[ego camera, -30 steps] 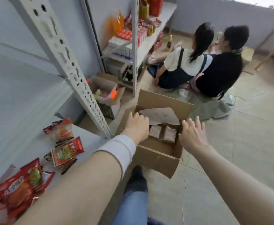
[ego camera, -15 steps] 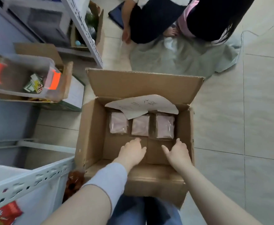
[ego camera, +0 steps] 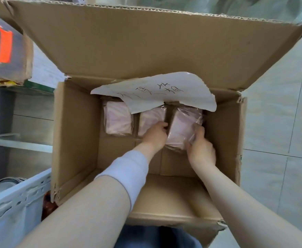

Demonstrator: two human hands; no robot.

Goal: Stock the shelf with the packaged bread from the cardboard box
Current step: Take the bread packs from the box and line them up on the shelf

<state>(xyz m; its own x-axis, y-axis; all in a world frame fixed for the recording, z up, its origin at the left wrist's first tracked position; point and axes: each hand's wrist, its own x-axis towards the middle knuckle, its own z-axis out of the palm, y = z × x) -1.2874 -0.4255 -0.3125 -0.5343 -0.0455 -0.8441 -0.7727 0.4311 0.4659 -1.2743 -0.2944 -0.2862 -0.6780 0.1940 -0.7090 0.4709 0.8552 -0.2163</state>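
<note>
Sitting on pale tiled floor (ego camera: 275, 122), cardboard box (ego camera: 75, 133); left hand (ego camera: 155, 136), right hand (ego camera: 201, 151) grip closed round rightmost bread pack (ego camera: 181, 126).

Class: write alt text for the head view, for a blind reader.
Two hands reach into an open cardboard box; the right hand grips the rightmost wrapped bread packet, the left hand curls round its other edge. Two more packets lie beside it, partly under torn paper.

Probably a shop stockroom — slotted metal shelving (ego camera: 17, 199), cardboard box (ego camera: 75, 131), tiled floor (ego camera: 280, 122).
</note>
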